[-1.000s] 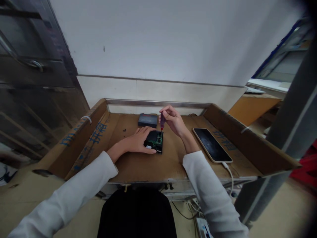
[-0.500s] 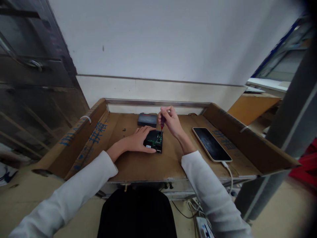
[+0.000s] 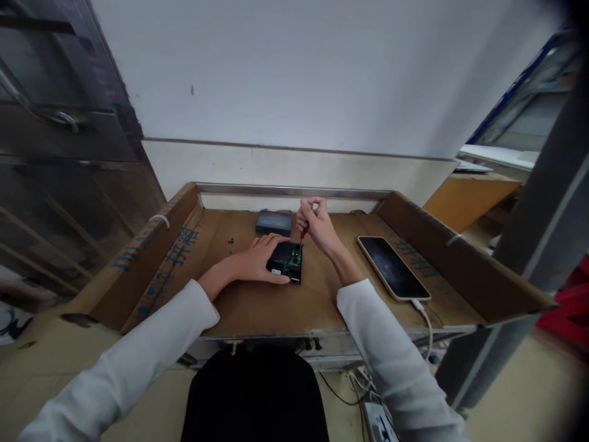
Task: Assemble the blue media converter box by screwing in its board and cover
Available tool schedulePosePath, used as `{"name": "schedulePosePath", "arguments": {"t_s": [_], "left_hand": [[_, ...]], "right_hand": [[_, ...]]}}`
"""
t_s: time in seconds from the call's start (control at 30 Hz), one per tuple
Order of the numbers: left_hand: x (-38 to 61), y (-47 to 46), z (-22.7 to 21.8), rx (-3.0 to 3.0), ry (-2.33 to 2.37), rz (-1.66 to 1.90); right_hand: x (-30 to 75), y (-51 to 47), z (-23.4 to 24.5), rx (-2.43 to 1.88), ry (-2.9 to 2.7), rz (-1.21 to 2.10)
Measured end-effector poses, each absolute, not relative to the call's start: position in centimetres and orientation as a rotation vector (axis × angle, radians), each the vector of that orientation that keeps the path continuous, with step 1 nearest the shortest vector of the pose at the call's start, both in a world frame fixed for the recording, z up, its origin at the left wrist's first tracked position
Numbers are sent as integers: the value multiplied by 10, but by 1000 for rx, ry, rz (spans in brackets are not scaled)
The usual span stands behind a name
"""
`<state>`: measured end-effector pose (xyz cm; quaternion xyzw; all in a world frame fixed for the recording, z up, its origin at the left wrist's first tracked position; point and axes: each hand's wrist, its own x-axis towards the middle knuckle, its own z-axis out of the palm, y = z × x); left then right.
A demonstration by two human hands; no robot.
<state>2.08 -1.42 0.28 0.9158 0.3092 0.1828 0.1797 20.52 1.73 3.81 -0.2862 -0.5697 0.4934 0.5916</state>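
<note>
Single head-worn camera; looks forward and steeply down from above near edge of cardboard-lined bench (image 3: 276, 313). Wall (image 3: 294, 80) faces lens at twelve o'clock. Sleeves (image 3: 124, 362) enter from eight and five; left hand (image 3: 260, 261) and right hand (image 3: 321, 230) near centre, within arm's length. Wide coverage: metal door (image 3: 50, 135) at ten, pillar (image 3: 552, 215) at three. Dark edge cuts two-o'clock corner.

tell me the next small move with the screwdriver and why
Probably a small twist of the screwdriver by the right hand: its tip appears to meet the green circuit board, while the left hand holds the black case.
</note>
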Motion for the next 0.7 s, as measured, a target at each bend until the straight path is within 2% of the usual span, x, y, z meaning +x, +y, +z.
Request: {"name": "schedulePosePath", "arguments": {"t_s": [0.23, 0.5, 0.7], "left_hand": [[21, -15, 4, 2572, 883, 509], [20, -13, 2, 2541, 898, 502], [20, -13, 3, 2542, 902, 508]], "right_hand": [[214, 14, 41, -645, -1450, 1072], [215, 13, 45, -547, -1352, 1330], [206, 13, 41, -603, -1325, 1200]]}}
